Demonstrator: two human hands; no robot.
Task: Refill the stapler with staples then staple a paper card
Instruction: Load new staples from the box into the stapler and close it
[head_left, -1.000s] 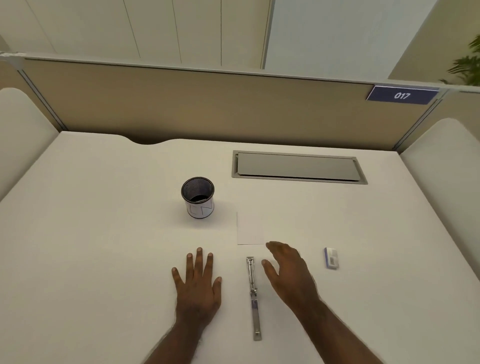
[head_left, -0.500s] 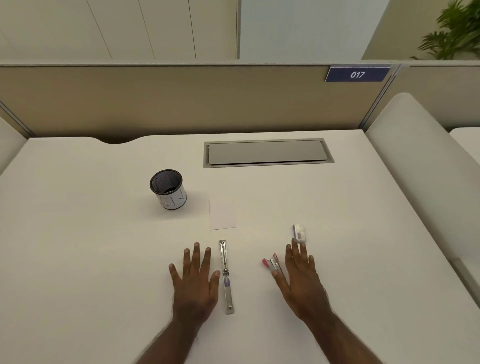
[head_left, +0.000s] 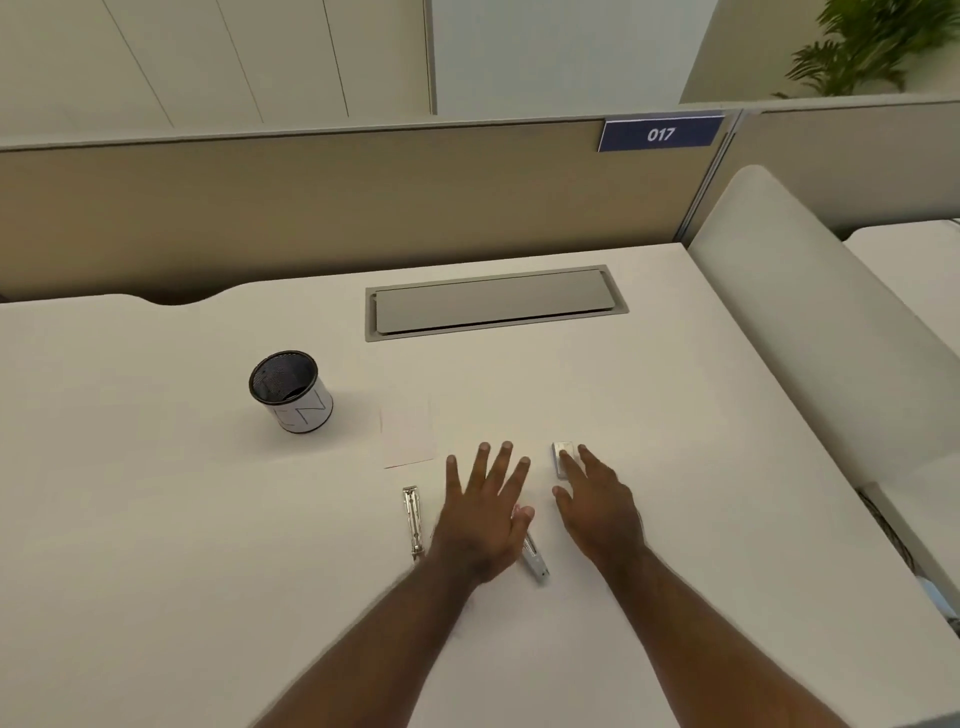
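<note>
A long silver stapler part (head_left: 413, 519) lies flat on the white desk (head_left: 156, 519). My left hand (head_left: 485, 514) hovers just to its right with fingers spread, covering most of a small white and pink stapler (head_left: 536, 561) whose near end sticks out below the palm. A small box of staples (head_left: 560, 453) lies further back on the right. My right hand (head_left: 597, 504) is flat, with its straight fingertips touching that box. The white paper card (head_left: 408, 434) lies flat behind the silver part, and neither hand touches it.
A black mesh pen cup (head_left: 291, 392) with a white sleeve stands at the back left. A grey cable hatch (head_left: 493, 304) is set into the desk near the beige partition (head_left: 311, 208). A padded white divider (head_left: 810, 332) borders the right edge.
My left hand has crossed rightward from left of the silver part to over the small stapler. My right hand has slid forward onto the staple box. The view has shifted.
</note>
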